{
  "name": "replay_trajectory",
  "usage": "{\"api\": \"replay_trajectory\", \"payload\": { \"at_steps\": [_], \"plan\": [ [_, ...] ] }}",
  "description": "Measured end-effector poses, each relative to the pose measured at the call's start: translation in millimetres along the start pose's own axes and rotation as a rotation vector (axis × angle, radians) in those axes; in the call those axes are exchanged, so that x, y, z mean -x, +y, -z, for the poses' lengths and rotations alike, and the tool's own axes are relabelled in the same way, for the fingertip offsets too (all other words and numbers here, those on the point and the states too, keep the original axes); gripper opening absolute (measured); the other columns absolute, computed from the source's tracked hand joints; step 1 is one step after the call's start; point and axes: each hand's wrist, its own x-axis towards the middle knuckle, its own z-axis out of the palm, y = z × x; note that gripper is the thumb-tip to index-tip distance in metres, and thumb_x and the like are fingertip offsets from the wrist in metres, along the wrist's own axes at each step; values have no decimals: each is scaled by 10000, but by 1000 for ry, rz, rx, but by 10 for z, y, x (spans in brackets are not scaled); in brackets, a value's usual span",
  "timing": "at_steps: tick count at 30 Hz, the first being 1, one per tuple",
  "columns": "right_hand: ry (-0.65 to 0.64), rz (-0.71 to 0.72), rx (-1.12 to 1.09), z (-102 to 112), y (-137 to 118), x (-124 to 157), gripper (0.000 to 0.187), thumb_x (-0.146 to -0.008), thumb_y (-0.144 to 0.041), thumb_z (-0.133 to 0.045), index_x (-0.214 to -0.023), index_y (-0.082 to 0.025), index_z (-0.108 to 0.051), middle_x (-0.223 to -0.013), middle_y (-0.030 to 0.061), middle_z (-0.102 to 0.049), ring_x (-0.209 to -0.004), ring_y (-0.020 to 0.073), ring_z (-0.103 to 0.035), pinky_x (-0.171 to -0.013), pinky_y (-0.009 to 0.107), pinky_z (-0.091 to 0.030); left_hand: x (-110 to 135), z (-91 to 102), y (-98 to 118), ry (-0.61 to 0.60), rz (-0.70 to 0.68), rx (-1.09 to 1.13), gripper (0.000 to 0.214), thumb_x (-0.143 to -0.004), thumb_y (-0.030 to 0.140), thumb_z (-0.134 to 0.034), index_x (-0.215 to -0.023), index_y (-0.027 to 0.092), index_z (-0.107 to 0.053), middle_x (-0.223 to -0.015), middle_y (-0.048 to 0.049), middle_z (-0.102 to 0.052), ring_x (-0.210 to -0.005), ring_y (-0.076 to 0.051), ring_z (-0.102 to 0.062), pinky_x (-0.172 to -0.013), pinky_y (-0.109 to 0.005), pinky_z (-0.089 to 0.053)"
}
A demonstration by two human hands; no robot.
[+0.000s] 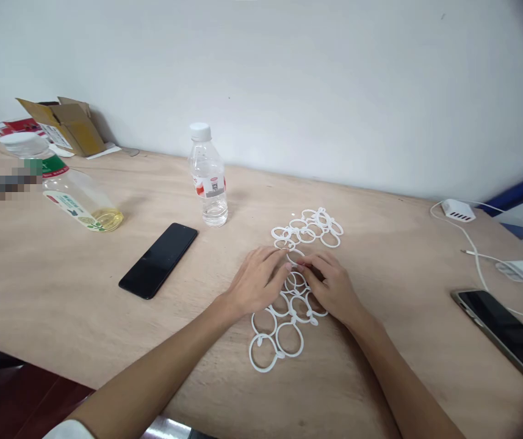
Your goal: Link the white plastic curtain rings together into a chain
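Apparently, the right hand (334, 286) pinches round white plastic rings (293, 318); left hand (259, 274), grip unclear, should steady them gently.

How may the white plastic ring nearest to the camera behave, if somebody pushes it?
The white plastic ring lies flat, so it would probably slide, not roll. Its slim hoop suggests light weight. Neighbouring rings touching it might drag along.

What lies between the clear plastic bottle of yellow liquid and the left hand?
A black rectangular phone lies flat between the bottle and the left hand, as the head view shows.
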Motion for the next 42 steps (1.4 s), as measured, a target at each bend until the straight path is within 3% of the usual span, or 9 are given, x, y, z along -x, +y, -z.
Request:
{"api": "replay_trajectory", "payload": {
  "at_steps": [10, 19, 26, 28, 31, 34, 38, 42],
  "plan": [
    [107, 48, -11, 69, -167, 44, 107, -922, -238, -502, -916, -229, -609, -873, 52, -650, -862, 207, -580, -804, 368, -468, 3, -40, -45, 54, 79, 45, 440, -950, 360, -475, -1345, 166, -464, -1327, -112, -570, -1241, -238, -506, -1071, -455, -385],
    [102, 42, -82, -33, -327, 77, 127, -919, -215, -474, -931, -228, -600, -884, 54, -682, -845, 205, -609, -784, 349, -475, 9, -14, -57, 66, -67, 159, 484, -897, 340, -573, -1345, 205, -451, -1241, -105, -625, -1116, -232, -588, -994, -433, -436],
    [90, 109, -72, -42, -315, 60, 169, -900, -168, -486, -843, -216, -637, -808, 44, -702, -800, 198, -630, -801, 362, -445, -14, 5, -29, 207, -41, 188, 359, -795, 276, -680, -1132, 172, -613, -979, -67, -676, -911, -199, -604, -849, -361, -497],
    [133, 58, -84, -40, -295, 67, 155, -891, -191, -509, -841, -217, -653, -818, 44, -715, -804, 200, -644, -820, 373, -442, -13, 20, -18, 212, -37, 179, 309, -781, 263, -691, -1070, 171, -633, -937, -53, -673, -880, -189, -598, -834, -349, -498],
    [213, -144, -184, -29, -264, 73, 158, -895, -282, -535, -941, -226, -675, -913, 49, -732, -886, 211, -659, -840, 370, -464, -12, 41, -8, 192, -33, 178, 254, -792, 254, -674, -1032, 176, -650, -863, -30, -643, -846, -176, -586, -810, -327, -495],
    [181, -278, -350, -15, -241, 54, 240, -908, -353, -525, -1045, -227, -676, -1020, 54, -722, -956, 209, -655, -832, 348, -488, -12, 50, -8, 147, -48, 190, 256, -805, 256, -657, -1050, 181, -655, -819, -18, -607, -814, -164, -574, -780, -308, -489],
    [135, -246, -485, -6, -224, 17, 217, -907, -342, -537, -977, -238, -713, -1011, 37, -716, -974, 191, -638, -866, 327, -475, -14, 47, -18, 93, -88, 210, 248, -810, 244, -635, -1048, 177, -655, -788, -13, -583, -774, -158, -563, -745, -298, -481],
    [115, -257, -519, -3, -212, 11, 215, -898, -345, -554, -897, -228, -734, -881, 29, -705, -867, 181, -631, -794, 308, -477, -17, 47, -23, 58, -84, 235, 211, -803, 223, -620, -1003, 171, -662, -783, -13, -577, -762, -154, -558, -731, -287, -471]
  ]
}}
